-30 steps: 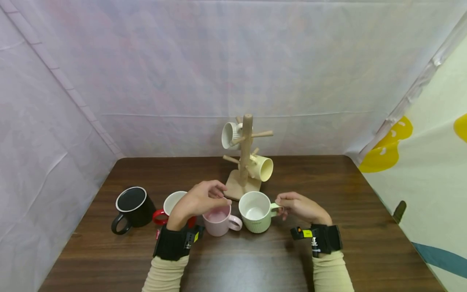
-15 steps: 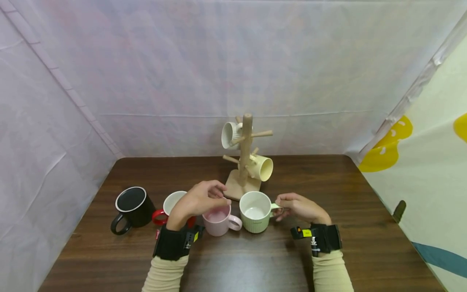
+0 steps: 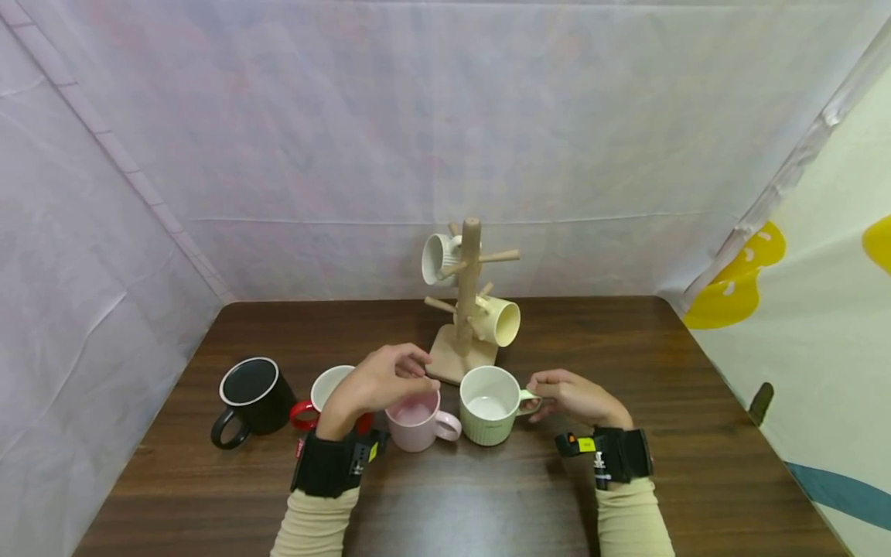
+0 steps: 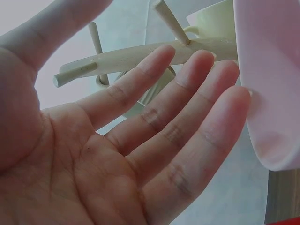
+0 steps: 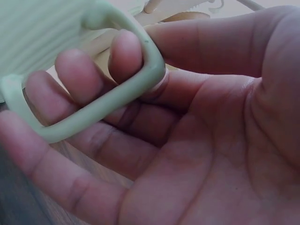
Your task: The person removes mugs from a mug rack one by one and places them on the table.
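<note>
My right hand [image 3: 574,394] holds the handle of a pale green ribbed mug [image 3: 487,429]. In the right wrist view several fingers curl through the squared handle [image 5: 108,104], and the thumb lies along its upper end. My left hand [image 3: 379,379] is over the pink mug [image 3: 415,438], fingers loosely bent and palm bare. One fingertip comes right at the pink mug's rim in the left wrist view. Behind the left wrist, partly hidden, stands a white mug with a red handle [image 3: 304,415]. The green and pink mugs stand side by side, upright.
Behind the two mugs stands a wooden mug tree [image 3: 470,294]. A white mug [image 3: 437,259] hangs from its upper pegs and a yellow mug [image 3: 497,321] lower down. At the far left is a black mug [image 3: 273,406]. Fabric [image 3: 334,155] hangs behind the brown table [image 3: 696,480].
The green mug has shifted slightly to the right with my right hand on its handle. My left hand and the other mugs look the same.
</note>
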The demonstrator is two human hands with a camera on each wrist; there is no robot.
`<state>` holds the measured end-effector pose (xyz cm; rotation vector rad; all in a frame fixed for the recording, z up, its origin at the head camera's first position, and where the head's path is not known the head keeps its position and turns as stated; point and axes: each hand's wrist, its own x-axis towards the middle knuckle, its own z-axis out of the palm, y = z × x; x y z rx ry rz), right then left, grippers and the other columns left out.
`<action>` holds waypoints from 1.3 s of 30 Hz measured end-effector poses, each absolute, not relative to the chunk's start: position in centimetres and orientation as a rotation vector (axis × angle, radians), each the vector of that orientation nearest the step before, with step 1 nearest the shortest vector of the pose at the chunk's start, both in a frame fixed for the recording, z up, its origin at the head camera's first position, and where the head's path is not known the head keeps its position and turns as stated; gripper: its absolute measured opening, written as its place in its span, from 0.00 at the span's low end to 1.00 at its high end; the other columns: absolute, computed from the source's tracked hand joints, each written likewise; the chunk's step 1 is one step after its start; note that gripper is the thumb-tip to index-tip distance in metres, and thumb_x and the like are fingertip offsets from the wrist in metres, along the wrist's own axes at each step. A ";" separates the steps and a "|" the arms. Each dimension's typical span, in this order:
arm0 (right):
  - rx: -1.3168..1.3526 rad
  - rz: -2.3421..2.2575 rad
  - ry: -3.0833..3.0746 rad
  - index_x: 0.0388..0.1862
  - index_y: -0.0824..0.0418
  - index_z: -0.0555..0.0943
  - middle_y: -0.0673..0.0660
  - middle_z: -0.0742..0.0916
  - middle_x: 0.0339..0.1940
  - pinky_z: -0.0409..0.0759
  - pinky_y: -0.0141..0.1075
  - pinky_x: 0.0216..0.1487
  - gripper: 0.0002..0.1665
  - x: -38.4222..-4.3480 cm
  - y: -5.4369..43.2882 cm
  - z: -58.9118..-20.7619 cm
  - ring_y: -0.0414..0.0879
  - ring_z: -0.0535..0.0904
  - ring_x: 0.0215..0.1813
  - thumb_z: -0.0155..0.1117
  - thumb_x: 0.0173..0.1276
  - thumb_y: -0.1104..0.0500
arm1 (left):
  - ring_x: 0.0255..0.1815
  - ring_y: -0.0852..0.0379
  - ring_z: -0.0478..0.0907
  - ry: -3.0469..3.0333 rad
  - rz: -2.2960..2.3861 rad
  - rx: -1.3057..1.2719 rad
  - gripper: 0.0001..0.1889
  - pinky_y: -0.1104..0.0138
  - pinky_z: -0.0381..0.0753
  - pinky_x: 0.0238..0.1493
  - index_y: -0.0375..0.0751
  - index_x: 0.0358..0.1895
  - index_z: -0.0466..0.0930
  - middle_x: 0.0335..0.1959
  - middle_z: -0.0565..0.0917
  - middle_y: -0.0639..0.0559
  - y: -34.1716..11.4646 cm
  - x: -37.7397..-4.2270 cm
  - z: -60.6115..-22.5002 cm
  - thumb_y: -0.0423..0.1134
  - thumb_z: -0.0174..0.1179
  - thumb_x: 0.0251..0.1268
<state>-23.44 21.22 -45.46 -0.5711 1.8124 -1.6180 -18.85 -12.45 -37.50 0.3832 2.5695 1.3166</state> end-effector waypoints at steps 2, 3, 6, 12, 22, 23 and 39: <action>-0.568 -1.619 1.815 0.39 0.71 0.75 0.57 0.83 0.38 0.80 0.59 0.53 0.12 -23.5 21.3 -45.5 0.47 0.82 0.43 0.49 0.77 0.62 | 0.43 0.56 0.83 2.570 1.317 0.381 0.19 0.60 0.81 0.47 0.43 0.50 0.81 0.41 0.86 0.50 -12.4 -18.9 -37.5 0.46 0.70 0.58; -0.568 -1.617 1.817 0.39 0.71 0.75 0.57 0.84 0.38 0.79 0.59 0.53 0.12 -23.5 21.3 -45.5 0.47 0.82 0.43 0.49 0.77 0.62 | 0.43 0.56 0.83 2.573 1.315 0.381 0.18 0.60 0.80 0.47 0.43 0.50 0.81 0.41 0.86 0.50 -12.4 -18.9 -37.5 0.45 0.70 0.58; -0.578 -1.615 1.813 0.40 0.73 0.75 0.58 0.84 0.38 0.77 0.61 0.55 0.13 -23.6 21.4 -45.6 0.48 0.82 0.44 0.49 0.77 0.62 | 0.43 0.56 0.83 2.576 1.313 0.388 0.18 0.60 0.80 0.46 0.42 0.50 0.81 0.41 0.86 0.50 -12.5 -18.9 -37.5 0.45 0.70 0.58; -0.561 -1.598 1.837 0.41 0.72 0.75 0.57 0.84 0.39 0.78 0.61 0.54 0.13 -23.6 21.3 -45.7 0.47 0.82 0.44 0.49 0.77 0.61 | 0.43 0.55 0.83 2.576 1.320 0.403 0.19 0.60 0.81 0.46 0.41 0.50 0.81 0.41 0.86 0.48 -12.6 -18.9 -37.5 0.45 0.70 0.58; -0.554 -1.556 1.948 0.43 0.75 0.77 0.55 0.85 0.38 0.78 0.61 0.53 0.16 -23.5 21.3 -45.8 0.46 0.82 0.43 0.50 0.77 0.61 | 0.46 0.53 0.83 2.606 1.289 0.368 0.18 0.57 0.80 0.50 0.42 0.51 0.82 0.42 0.86 0.47 -12.8 -19.3 -37.2 0.46 0.68 0.60; -0.554 -1.543 1.972 0.43 0.76 0.77 0.55 0.85 0.38 0.78 0.61 0.53 0.16 -23.4 21.4 -45.7 0.46 0.83 0.43 0.50 0.77 0.61 | 0.46 0.53 0.83 2.608 1.285 0.364 0.18 0.57 0.80 0.50 0.42 0.51 0.81 0.42 0.86 0.47 -12.9 -19.4 -37.1 0.46 0.68 0.61; -0.528 -1.349 2.512 0.39 0.64 0.83 0.59 0.83 0.30 0.79 0.41 0.41 0.13 -22.7 21.2 -43.4 0.57 0.79 0.36 0.59 0.74 0.55 | 0.54 0.46 0.80 2.699 1.224 0.265 0.22 0.52 0.78 0.55 0.43 0.56 0.79 0.49 0.84 0.43 -14.0 -21.2 -35.3 0.50 0.66 0.62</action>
